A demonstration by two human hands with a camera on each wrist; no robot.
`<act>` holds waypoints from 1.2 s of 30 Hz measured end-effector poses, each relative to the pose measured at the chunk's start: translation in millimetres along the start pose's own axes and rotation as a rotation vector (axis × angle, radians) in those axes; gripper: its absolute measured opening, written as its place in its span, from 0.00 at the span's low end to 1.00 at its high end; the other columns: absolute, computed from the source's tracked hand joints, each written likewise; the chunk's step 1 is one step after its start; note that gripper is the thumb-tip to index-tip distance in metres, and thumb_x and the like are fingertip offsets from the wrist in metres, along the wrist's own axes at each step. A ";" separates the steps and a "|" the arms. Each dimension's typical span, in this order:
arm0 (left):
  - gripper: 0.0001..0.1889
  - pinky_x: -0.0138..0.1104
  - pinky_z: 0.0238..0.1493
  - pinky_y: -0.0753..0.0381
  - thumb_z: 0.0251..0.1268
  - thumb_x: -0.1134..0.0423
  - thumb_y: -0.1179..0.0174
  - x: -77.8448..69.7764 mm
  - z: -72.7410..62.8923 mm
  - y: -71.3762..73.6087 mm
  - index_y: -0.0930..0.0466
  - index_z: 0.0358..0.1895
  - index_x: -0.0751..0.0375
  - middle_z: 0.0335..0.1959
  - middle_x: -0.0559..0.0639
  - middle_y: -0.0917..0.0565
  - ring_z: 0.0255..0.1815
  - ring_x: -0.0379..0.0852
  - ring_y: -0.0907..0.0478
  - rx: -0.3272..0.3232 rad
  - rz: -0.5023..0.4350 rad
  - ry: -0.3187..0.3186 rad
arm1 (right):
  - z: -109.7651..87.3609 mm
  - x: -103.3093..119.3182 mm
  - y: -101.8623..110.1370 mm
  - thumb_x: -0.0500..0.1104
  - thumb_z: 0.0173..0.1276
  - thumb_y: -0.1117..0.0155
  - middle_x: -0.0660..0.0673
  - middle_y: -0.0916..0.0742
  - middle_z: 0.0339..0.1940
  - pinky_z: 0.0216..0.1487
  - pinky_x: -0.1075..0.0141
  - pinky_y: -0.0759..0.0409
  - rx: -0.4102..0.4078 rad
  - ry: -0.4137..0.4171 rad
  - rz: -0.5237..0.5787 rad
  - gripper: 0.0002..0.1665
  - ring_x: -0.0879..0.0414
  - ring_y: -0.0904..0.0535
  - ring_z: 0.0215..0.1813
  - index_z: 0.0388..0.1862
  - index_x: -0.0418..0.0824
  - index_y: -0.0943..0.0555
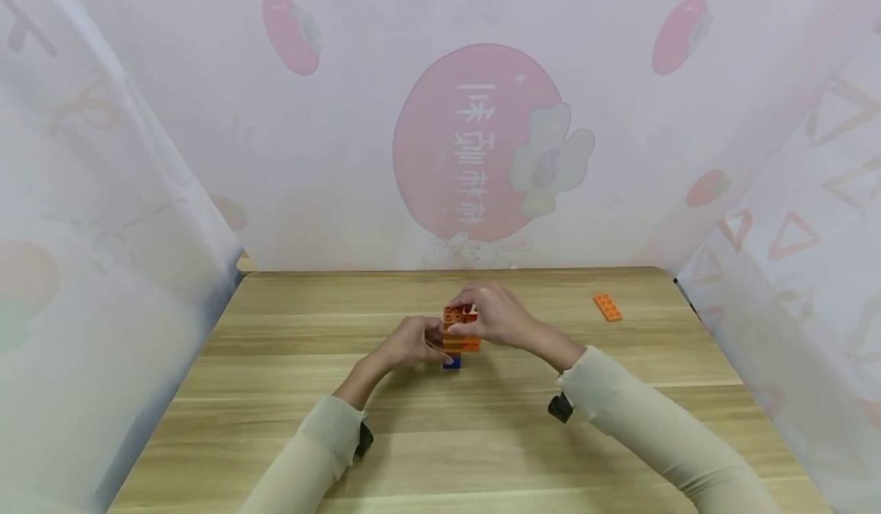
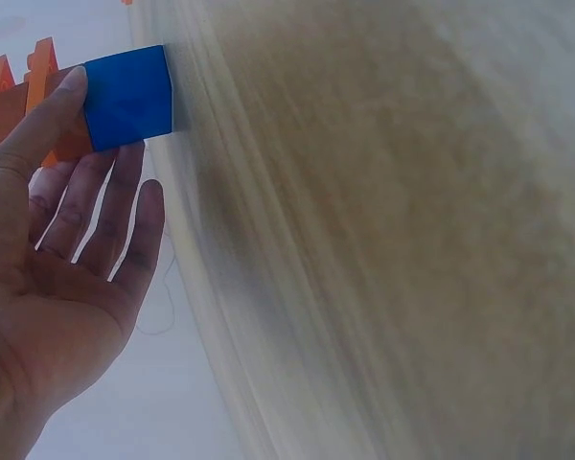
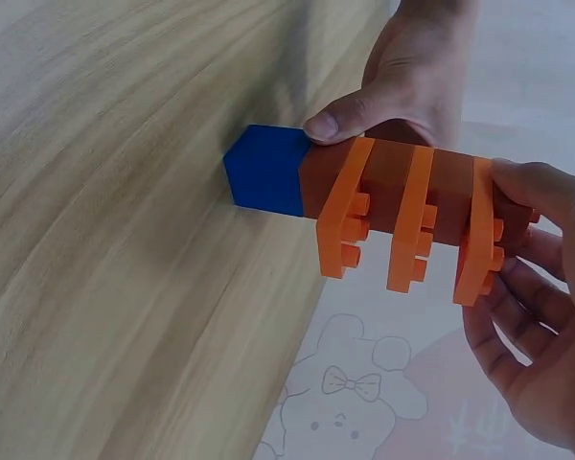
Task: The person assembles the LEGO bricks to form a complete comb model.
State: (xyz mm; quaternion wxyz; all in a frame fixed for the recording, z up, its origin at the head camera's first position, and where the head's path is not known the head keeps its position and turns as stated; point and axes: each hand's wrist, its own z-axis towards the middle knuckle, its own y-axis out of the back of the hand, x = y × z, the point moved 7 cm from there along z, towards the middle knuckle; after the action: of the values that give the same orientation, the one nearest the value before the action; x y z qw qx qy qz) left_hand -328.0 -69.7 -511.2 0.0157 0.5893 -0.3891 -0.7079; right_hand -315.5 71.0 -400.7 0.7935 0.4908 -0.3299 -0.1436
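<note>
A tower of toy building bricks stands on the table, with a blue brick (image 3: pixel 268 171) at its foot. Above the blue one, brown bricks (image 3: pixel 385 172) alternate with three orange plates (image 3: pixel 411 225), whose studded ends jut out to one side. My left hand (image 1: pixel 411 342) holds the tower low down, its thumb lying near the seam above the blue brick. Higher up, my right hand (image 1: pixel 501 315) grips the top brown brick and the uppermost orange plate between thumb and fingers. Part of the top is hidden behind the right fingers.
A loose orange plate (image 1: pixel 608 307) lies studs up at the back right of the wooden table (image 1: pixel 440 453). Pale printed curtains (image 1: pixel 330 154) rise behind the table and along both sides.
</note>
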 end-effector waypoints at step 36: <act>0.15 0.33 0.45 0.11 0.55 0.69 0.18 0.7 0.4 0.3 0.15 0.42 0.62 0.38 0.48 0.10 0.40 0.42 0.12 -0.012 -0.012 -0.007 | -43.1 -81.5 50.6 0.54 0.70 0.23 0.37 0.13 0.61 0.57 0.45 0.15 0.027 -0.060 -0.001 0.33 0.43 0.15 0.57 0.66 0.37 0.16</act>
State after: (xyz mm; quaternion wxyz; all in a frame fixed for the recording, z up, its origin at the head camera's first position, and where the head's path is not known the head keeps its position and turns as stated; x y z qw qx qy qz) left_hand -328.7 -70.0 -511.6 0.0135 0.5892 -0.3815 -0.7122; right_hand -352.1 169.5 -400.7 0.7765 0.4971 -0.3552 -0.1541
